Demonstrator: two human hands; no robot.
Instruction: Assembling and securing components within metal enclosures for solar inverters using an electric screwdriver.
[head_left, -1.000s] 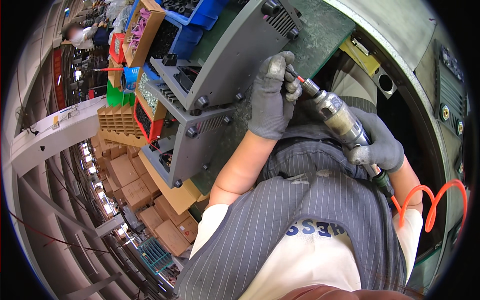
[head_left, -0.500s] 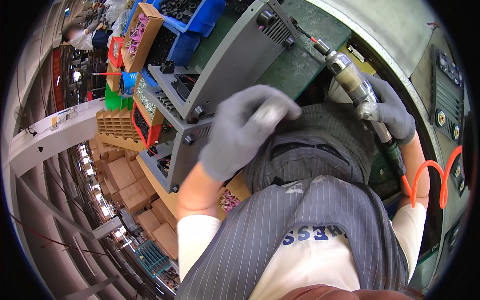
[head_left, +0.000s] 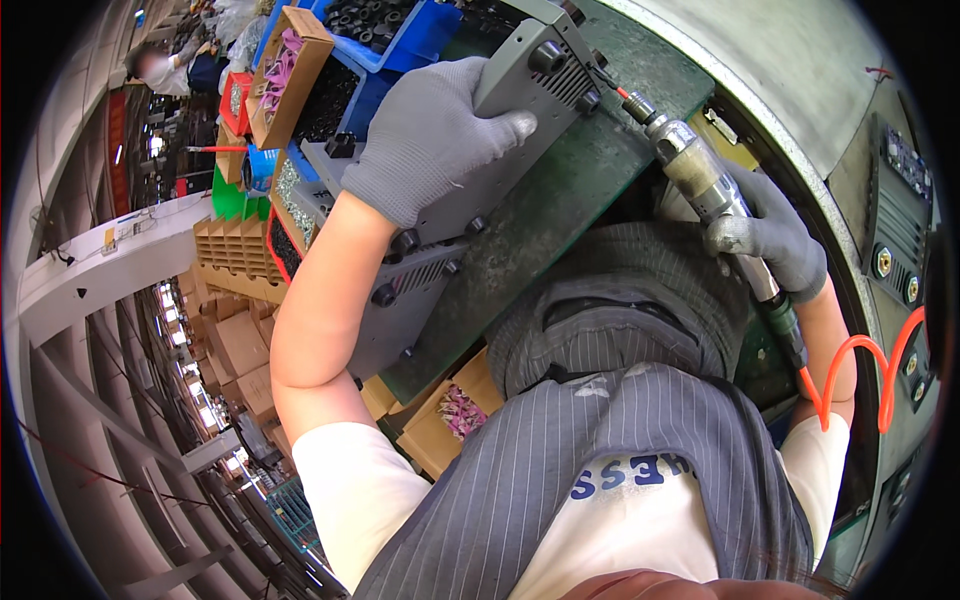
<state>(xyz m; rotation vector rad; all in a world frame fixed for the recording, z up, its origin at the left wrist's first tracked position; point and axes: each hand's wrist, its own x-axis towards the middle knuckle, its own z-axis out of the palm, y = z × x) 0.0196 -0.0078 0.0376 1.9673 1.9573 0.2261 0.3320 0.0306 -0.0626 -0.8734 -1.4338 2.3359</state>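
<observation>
My left hand, in a grey glove, is closed over the edge of a grey metal housing, its thumb lying along the flat face. The housing stands tilted on the green worktop and has round black feet and a row of vent slots. In my gloved right hand is a pneumatic screwdriver, fingers wrapped round its metal body. Its bit points up and left toward the footed end of the housing; whether it touches anything there I cannot tell. An orange coiled hose runs from the tool's lower end.
Another grey housing stands behind my left forearm. Blue bins of black parts, a cardboard box of pink pieces and a red bin crowd the far left. At right, a dark panel lies on a grey surface.
My left hand has moved up and left from above my lap onto the housing's edge and closed on it. The right hand, with the screwdriver, has barely shifted.
</observation>
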